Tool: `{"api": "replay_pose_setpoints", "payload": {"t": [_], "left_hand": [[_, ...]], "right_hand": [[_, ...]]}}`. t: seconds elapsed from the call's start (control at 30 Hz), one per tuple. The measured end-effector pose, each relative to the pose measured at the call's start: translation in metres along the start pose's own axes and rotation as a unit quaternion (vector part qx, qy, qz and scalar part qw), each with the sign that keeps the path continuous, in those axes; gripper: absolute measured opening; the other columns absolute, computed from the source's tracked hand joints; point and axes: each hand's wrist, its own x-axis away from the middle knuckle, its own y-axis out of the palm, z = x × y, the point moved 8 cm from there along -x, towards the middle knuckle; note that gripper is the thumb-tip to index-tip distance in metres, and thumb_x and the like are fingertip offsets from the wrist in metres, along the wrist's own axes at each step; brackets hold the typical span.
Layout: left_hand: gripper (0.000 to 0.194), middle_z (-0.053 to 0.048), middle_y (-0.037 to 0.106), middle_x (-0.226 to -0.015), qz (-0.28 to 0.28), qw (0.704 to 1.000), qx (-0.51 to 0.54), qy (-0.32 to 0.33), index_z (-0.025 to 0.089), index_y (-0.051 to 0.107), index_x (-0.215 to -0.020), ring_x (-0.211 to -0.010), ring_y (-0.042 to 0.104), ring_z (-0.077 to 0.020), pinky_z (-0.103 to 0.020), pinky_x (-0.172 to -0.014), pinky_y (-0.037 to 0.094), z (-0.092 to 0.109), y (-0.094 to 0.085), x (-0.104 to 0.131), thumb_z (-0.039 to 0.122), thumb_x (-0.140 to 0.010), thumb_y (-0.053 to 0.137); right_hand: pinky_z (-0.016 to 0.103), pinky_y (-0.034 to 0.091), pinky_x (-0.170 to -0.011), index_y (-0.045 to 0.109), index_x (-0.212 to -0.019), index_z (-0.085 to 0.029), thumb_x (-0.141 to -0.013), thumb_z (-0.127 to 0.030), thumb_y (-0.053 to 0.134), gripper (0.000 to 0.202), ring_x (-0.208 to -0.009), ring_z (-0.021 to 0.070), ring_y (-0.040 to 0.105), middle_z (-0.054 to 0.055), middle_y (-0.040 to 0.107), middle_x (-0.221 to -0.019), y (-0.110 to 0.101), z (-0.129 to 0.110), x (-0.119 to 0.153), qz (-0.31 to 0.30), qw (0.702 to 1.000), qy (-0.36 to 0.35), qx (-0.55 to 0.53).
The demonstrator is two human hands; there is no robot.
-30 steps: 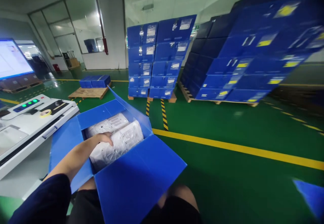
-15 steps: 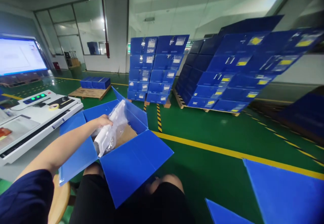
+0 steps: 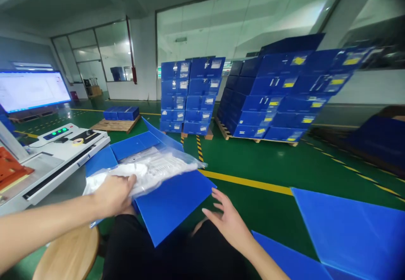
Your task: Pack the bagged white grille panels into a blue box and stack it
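Observation:
My left hand grips the near left part of a clear plastic bag with white parts inside. The bag lies slantwise above an open blue box, whose flaps are spread outward, and it hides most of the box's inside. To the right of the box's front flap is my right hand, its fingers apart and nothing in it.
A white machine with green lights stands at the left, below a lit monitor. A round wooden stool is at the lower left. Blue flaps spread at the lower right. Stacked blue boxes stand on pallets ahead.
My left hand has lifted the bag from inside the box and swung it flatter across the top. My right hand has come into view beside the front flap. The view has tilted up slightly.

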Motion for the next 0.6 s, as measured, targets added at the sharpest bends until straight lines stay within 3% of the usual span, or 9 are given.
{"api": "replay_pose_setpoints", "payload": {"t": [0.07, 0.13, 0.23, 0.37, 0.47, 0.6], "left_hand": [[0.019, -0.011, 0.075, -0.089, 0.050, 0.991, -0.058, 0.105, 0.018, 0.063, -0.107, -0.077, 0.073, -0.0328, -0.043, -0.070, 0.054, 0.022, 0.003, 0.029, 0.015, -0.088, 0.066], [0.010, -0.007, 0.070, -0.085, 0.158, 0.960, -0.106, 0.205, 0.021, 0.060, -0.096, -0.070, 0.065, -0.0269, -0.041, -0.066, 0.049, 0.040, 0.000, 0.055, 0.011, -0.093, 0.062], [0.021, -0.004, 0.062, -0.079, 0.296, 0.904, -0.132, 0.280, 0.022, 0.057, -0.088, -0.066, 0.053, -0.0236, -0.040, -0.064, 0.044, 0.052, -0.004, 0.082, 0.003, -0.096, 0.055], [0.025, -0.004, 0.060, -0.078, 0.395, 0.847, -0.110, 0.339, 0.022, 0.054, -0.084, -0.067, 0.051, -0.0217, -0.040, -0.070, 0.049, 0.049, -0.006, 0.089, 0.003, -0.099, 0.052], [0.025, -0.005, 0.063, -0.081, 0.447, 0.820, -0.101, 0.343, 0.023, 0.053, -0.085, -0.070, 0.056, -0.0218, -0.042, -0.079, 0.058, 0.031, -0.009, 0.082, 0.002, -0.099, 0.053], [0.022, -0.004, 0.065, -0.080, 0.485, 0.804, -0.099, 0.331, 0.023, 0.056, -0.094, -0.075, 0.061, -0.0221, -0.044, -0.086, 0.064, 0.010, -0.013, 0.076, 0.003, -0.099, 0.052]], "right_hand": [[0.064, 0.058, -0.113, 0.066, -0.140, -0.018, -0.075, -0.076, 0.090, 0.090, -0.138, 0.0466, 0.067, 0.026, 0.064, -0.154, 0.013, 0.006, -0.005, -0.035, 0.970, 0.114, -0.213], [0.061, 0.059, -0.113, 0.074, -0.126, -0.017, -0.081, -0.082, 0.082, 0.080, -0.137, 0.0463, 0.068, 0.025, 0.073, -0.141, 0.020, 0.003, -0.001, -0.100, 0.900, 0.212, -0.369], [0.057, 0.056, -0.119, 0.080, -0.125, -0.013, -0.090, -0.072, 0.080, 0.068, -0.137, 0.0440, 0.069, 0.023, 0.080, -0.128, 0.022, -0.012, 0.022, -0.192, 0.827, 0.307, -0.430], [0.055, 0.051, -0.125, 0.082, -0.130, -0.012, -0.080, -0.036, 0.096, 0.057, -0.137, 0.0431, 0.069, 0.020, 0.080, -0.128, 0.027, -0.027, 0.068, -0.192, 0.808, 0.346, -0.437], [0.061, 0.050, -0.126, 0.079, -0.140, -0.014, -0.072, -0.033, 0.101, 0.074, -0.140, 0.0472, 0.066, 0.020, 0.078, -0.135, 0.036, -0.037, 0.103, -0.165, 0.804, 0.335, -0.462], [0.066, 0.050, -0.124, 0.067, -0.159, -0.021, -0.073, -0.040, 0.101, 0.094, -0.143, 0.0501, 0.063, 0.020, 0.074, -0.144, 0.035, -0.045, 0.131, -0.109, 0.822, 0.318, -0.459]]}}
